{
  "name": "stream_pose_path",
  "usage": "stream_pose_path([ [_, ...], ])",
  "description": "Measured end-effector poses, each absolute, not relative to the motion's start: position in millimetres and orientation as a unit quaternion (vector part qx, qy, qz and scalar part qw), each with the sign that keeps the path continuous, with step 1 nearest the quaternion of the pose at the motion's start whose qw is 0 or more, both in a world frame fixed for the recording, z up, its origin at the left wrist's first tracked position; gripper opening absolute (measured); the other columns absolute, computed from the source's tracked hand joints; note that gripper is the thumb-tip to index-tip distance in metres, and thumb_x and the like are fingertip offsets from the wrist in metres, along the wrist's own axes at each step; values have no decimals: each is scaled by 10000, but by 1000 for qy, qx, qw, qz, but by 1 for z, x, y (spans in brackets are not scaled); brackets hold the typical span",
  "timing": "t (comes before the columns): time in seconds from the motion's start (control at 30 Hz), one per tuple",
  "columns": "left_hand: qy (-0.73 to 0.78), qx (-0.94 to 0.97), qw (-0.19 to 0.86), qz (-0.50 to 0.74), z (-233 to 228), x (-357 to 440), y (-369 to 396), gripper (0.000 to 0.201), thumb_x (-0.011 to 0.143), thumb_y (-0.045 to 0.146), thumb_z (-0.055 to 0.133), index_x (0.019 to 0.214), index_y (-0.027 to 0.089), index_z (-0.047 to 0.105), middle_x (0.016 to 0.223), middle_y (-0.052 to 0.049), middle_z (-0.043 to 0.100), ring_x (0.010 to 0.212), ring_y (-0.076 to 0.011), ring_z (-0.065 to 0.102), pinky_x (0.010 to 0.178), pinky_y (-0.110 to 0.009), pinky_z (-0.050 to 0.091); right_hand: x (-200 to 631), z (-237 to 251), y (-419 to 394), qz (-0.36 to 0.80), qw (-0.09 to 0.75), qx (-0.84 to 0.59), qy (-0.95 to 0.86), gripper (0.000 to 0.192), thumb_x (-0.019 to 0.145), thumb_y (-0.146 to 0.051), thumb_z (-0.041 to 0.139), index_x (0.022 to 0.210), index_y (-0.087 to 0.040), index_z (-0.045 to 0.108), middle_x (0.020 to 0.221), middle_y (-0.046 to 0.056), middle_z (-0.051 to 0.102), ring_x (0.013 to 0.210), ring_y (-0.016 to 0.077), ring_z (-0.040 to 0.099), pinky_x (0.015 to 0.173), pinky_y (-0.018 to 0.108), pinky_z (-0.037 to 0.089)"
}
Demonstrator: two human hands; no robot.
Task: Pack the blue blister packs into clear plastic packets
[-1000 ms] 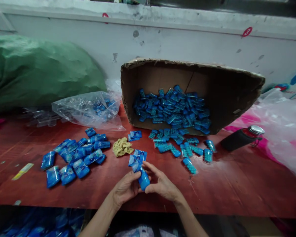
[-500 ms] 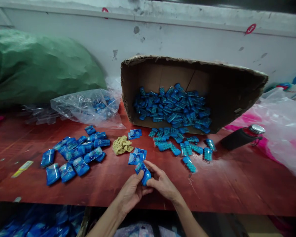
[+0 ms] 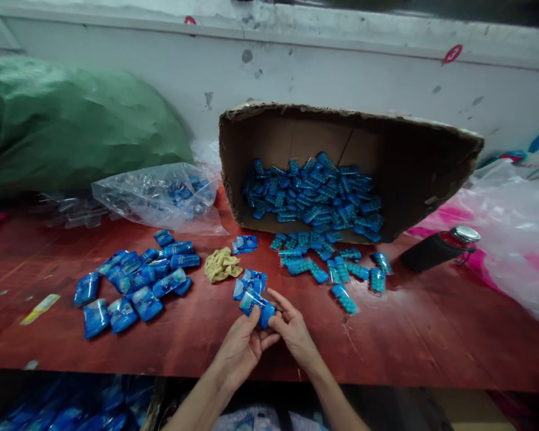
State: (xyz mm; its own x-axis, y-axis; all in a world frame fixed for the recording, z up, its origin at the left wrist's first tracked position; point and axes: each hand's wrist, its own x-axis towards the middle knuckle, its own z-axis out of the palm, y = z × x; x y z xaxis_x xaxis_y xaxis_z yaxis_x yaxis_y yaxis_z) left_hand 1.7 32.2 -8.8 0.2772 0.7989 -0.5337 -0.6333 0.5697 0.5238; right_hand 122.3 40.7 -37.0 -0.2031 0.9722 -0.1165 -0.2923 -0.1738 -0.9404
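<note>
Glossy blue plastic packet [image 3: 265, 305] up above the flat red surface [image 3: 399, 341]: I've got the left hand [image 3: 241, 348] pinching it under the thumb, right hand [image 3: 298, 340] fingers pinching its right end, forefinger raised. Two-handed handling, I judge; any shift calls for gentle pressure.

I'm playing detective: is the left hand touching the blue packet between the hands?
Touching: the head view shows the left hand with its thumb pressed on the blue packet.

I can read only a 3, on the red tag [image 3: 453, 54] along the wall [image 3: 341, 84]; my blue packet's [image 3: 257, 307] print is too small.
</note>
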Motion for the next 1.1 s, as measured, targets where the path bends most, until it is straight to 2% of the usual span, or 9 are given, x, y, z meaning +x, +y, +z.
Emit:
stream_pose_path([
  [0.27,379,85,809,441,-15,0,27,169,774,226,534,894,124,593,847,-89,697,749,-171,652,704,-307,512,125,-42,40,720,450,-352,-394,552,655,-172,640,1180,-261,496,992,-2,578,654,88,490,622,215,393],
  [0.4,388,41,783,485,-2,-20,40,185,806,261,476,854,128,595,803,-88,697,787,-192,650,718,-320,513,123,-36,39,715,454,-343,-407,538,657,-222,644,1174,-251,494,1013,17,573,766,122,535,700,251,406],
  [0.53,373,48,667,643,21,-68,65,419,835,436,321,951,119,568,863,-128,675,908,-210,614,725,-328,512,122,-36,42,681,450,-388,-428,422,720,-280,577,1133,-223,511,922,34,578,677,108,540,629,251,405],
  [0.6,430,123,597,666,23,-85,80,472,802,482,358,1041,112,527,888,-135,660,922,-228,602,773,-380,490,120,-38,44,660,444,-413,-444,370,745,-292,549,1103,-205,521,870,29,577,624,95,523,587,237,396],
  [0.73,646,437,281,560,-1,-86,113,482,717,404,535,1128,159,480,1144,-137,553,1135,-277,449,945,-468,331,116,-38,47,614,419,-460,-486,317,777,-299,501,1072,-186,524,791,10,551,568,91,486,528,223,390],
  [0.8,674,571,155,443,-21,-76,130,503,711,379,542,1151,148,467,1264,-167,453,1241,-315,294,975,-506,256,115,-37,50,565,397,-483,-538,301,791,-282,481,1076,-194,523,793,9,547,604,107,494,561,235,413],
  [0.87,678,640,99,349,-40,-68,145,464,699,336,558,1116,142,501,1263,-187,448,1245,-350,266,959,-545,240,114,-36,55,472,364,-510,-620,314,796,-260,481,1105,-217,515,844,17,553,687,132,514,655,263,430],
  [0.97,675,657,75,327,-58,-63,156,282,759,256,460,1000,161,571,1182,-158,525,1223,-322,312,970,-515,234,110,-35,68,301,272,-550,-730,372,800,-243,497,1170,-263,479,939,36,543,829,177,531,740,291,417],
  [1.1,675,646,80,347,-62,-64,152,293,811,261,344,964,179,580,1066,-121,592,1135,-268,426,945,-452,306,99,-31,87,158,152,-585,-781,425,778,-267,550,1193,-286,459,1021,71,531,905,232,519,731,318,410],
])
